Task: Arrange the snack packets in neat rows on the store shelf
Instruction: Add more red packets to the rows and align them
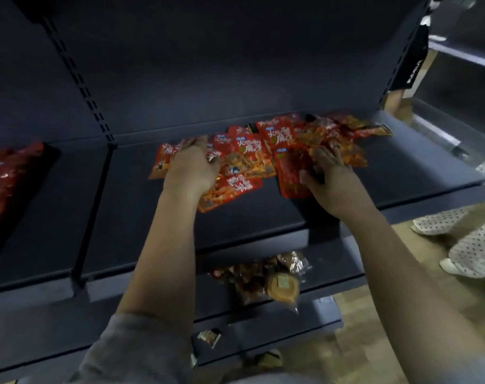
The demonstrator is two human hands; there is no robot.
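Red snack packets (252,151) with white lettering, heaped loosely on the dark store shelf (263,217), toward its back right. Overlapping and skewed at mixed angles, no rows formed. One packet (292,173) lying apart at the front right edge of the heap, another (227,192) tilted at the front.
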